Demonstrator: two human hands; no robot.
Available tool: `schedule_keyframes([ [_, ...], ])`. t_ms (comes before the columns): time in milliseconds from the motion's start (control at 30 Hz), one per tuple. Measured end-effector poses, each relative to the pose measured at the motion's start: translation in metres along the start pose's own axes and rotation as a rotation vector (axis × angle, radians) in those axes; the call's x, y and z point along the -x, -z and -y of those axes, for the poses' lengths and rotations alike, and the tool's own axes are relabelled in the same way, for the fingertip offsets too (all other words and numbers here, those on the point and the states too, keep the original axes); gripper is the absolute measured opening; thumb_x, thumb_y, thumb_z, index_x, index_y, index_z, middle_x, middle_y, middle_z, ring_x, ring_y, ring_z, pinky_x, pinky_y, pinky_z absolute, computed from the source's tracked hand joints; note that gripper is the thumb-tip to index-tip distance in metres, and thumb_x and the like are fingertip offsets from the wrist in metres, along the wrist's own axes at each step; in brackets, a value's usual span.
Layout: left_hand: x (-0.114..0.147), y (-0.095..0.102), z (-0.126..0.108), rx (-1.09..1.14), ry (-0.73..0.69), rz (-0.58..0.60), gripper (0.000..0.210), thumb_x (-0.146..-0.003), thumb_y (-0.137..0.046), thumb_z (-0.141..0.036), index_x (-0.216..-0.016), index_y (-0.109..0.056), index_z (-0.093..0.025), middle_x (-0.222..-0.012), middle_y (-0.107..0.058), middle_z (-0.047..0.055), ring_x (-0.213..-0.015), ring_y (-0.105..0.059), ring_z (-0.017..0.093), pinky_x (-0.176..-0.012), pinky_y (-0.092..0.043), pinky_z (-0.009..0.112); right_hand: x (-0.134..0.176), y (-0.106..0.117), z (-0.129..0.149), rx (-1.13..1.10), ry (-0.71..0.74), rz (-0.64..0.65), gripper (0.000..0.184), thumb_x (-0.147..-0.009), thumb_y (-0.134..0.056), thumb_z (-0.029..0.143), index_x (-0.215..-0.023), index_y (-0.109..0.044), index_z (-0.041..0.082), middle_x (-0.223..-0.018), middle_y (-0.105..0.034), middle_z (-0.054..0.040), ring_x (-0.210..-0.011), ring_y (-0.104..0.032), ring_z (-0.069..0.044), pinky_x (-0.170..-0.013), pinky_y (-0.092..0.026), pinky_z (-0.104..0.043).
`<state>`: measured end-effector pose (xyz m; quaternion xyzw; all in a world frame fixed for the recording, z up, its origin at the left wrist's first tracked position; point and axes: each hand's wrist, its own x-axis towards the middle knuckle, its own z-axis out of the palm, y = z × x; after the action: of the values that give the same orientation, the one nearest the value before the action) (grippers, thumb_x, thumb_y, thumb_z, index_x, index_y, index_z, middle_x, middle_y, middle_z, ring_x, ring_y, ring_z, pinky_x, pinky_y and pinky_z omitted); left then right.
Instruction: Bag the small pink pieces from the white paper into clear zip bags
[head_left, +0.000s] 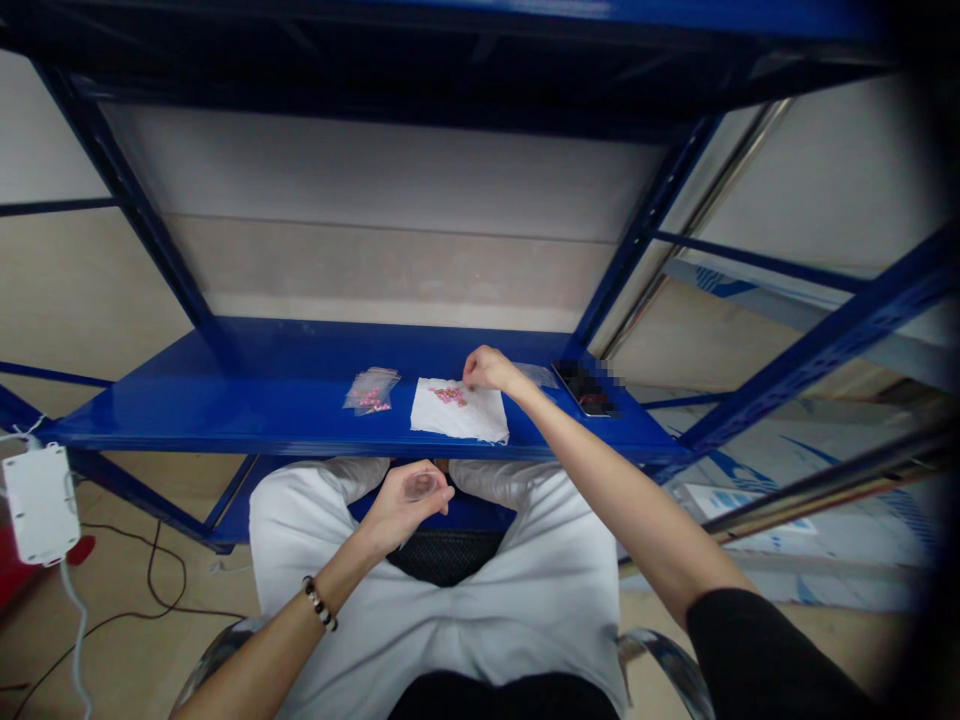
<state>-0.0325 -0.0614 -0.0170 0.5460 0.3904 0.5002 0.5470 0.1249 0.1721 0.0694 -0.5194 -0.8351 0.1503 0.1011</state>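
Observation:
My left hand [405, 503] is closed around a small clear plastic bag [421, 486], held with its mouth upward above my lap, in front of the shelf edge. Over the right side of a white cloth [457, 424], my right hand [486, 369] has its fingertips pinched together; what is between them, if anything, is too small to make out. Small pink beads [448, 396] lie in a loose cluster on the cloth, just left of those fingertips. Clear bags with pink beads [372, 391] lie in a pile to the left of the cloth.
The blue metal shelf [247, 400] carries everything, with another shelf overhead and uprights at both sides. A flat clear bag [535, 375] lies behind my right wrist, beside a black phone [585, 388]. A white box with cables [41, 503] hangs at the far left.

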Motion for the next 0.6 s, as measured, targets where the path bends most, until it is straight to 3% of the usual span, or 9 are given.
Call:
schedule_keyframes([
  [200, 0.001, -0.001, -0.003, -0.014, 0.019, -0.015, 0.029, -0.081, -0.073, -0.04, -0.079, -0.06, -0.014, -0.067, -0.063, 0.002, -0.065, -0.058, 0.012, -0.067, -0.045, 0.024, 0.009, -0.001, 0.001, -0.065, 0.038, -0.04, 0.015, -0.069, -0.066, 0.006, -0.08, -0.074, 0.013, -0.078, -0.075, -0.0051, -0.071, -0.068, -0.015, -0.058, -0.043, -0.019],
  [300, 0.001, 0.0, -0.004, -0.031, 0.008, -0.025, 0.03, -0.08, -0.074, -0.042, -0.078, -0.061, -0.015, -0.068, -0.063, 0.003, -0.065, -0.058, 0.012, -0.067, -0.045, 0.024, 0.026, -0.003, 0.011, -0.188, 0.124, -0.064, 0.015, -0.071, -0.066, 0.007, -0.084, -0.072, 0.013, -0.078, -0.075, -0.0052, -0.072, -0.068, -0.015, -0.063, -0.046, -0.02],
  [433, 0.0, 0.002, 0.0, -0.034, 0.009, -0.028, 0.032, -0.079, -0.074, -0.043, -0.079, -0.062, -0.014, -0.067, -0.063, 0.003, -0.064, -0.059, 0.012, -0.066, -0.047, 0.025, 0.075, -0.001, 0.047, -0.424, 0.386, -0.024, 0.009, -0.075, -0.068, 0.016, -0.083, -0.072, 0.014, -0.079, -0.074, -0.0043, -0.072, -0.066, -0.015, -0.067, -0.048, -0.023],
  [600, -0.001, 0.004, 0.009, -0.004, 0.026, -0.052, 0.03, -0.076, -0.076, -0.04, -0.075, -0.061, -0.014, -0.066, -0.064, 0.002, -0.063, -0.06, 0.013, -0.066, -0.048, 0.026, 0.142, 0.0, 0.091, -0.393, 0.631, 0.119, 0.01, -0.081, -0.065, 0.015, -0.083, -0.075, 0.018, -0.079, -0.073, -0.0017, -0.072, -0.064, -0.013, -0.068, -0.046, -0.022],
])
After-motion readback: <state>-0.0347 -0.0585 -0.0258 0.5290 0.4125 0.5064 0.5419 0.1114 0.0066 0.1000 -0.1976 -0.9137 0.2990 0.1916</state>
